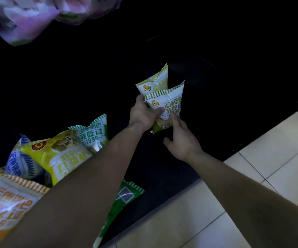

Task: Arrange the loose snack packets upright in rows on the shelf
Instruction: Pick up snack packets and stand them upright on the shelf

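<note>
**A:** Where was the packet [168, 104] held?

**B:** Upright on the shelf [225, 108], gripped by the left hand [142, 114]; right hand [183, 143] was spread open, one finger touching. Probably light, puffy, slick; seams were judged safest.

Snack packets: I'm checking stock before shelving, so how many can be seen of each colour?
Green packets: 4
Yellow packet: 1
Blue packet: 1
Orange packet: 1
Total: 7, leaving out the pink wrapping at the top, too blurred to count.
</note>
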{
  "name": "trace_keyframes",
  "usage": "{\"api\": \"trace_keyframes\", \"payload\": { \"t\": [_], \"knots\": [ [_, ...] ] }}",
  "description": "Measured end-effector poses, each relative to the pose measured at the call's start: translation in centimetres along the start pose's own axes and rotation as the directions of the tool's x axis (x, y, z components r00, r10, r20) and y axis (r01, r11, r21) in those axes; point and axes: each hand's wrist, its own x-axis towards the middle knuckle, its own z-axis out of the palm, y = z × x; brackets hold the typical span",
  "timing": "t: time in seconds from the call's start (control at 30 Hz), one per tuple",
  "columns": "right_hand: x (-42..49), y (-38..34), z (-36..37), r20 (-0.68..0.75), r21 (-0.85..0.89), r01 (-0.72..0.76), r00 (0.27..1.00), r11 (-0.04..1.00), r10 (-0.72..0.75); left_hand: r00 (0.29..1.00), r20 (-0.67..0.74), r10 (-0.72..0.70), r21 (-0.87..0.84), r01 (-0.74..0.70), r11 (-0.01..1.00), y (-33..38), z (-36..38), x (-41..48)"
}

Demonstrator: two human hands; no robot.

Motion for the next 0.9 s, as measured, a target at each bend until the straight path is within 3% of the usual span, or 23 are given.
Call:
{"api": "trace_keyframes", "payload": {
  "t": [0.23, 0.37, 0.7, 0.9],
  "knots": [
    [-1.0, -1.8, -1.6, 0.056, -0.149, -0.073, 0.995, 0.986, 0.082, 0.999, 0.027, 0.022, 0.249, -0.028, 0.968, 0.1, -4.5, -2.9],
    [-2.2, -3.9, -3.3, 0.088, -0.185, -0.064, 0.993, 0.981, 0.082, 0.996, 0.087, 0.035, 0.486, -0.073, 0.871, -0.6, -9.5, -6.6],
    [-7.2, -14.4, -0.8, 0.236, -0.192, 0.211, 0.958, 0.959, -0.163, 0.999, -0.003, 0.041, 0.774, -0.024, 0.632, -4.2, -23.7, -17.9],
    [-7.4, -18.2, 4.6, 0.326, -0.186, 0.309, 0.915, 0.933, -0.238, 0.984, -0.169, 0.054, 0.800, 0.105, 0.590, -6.9, -28.0, -18.2]
  ]
}}
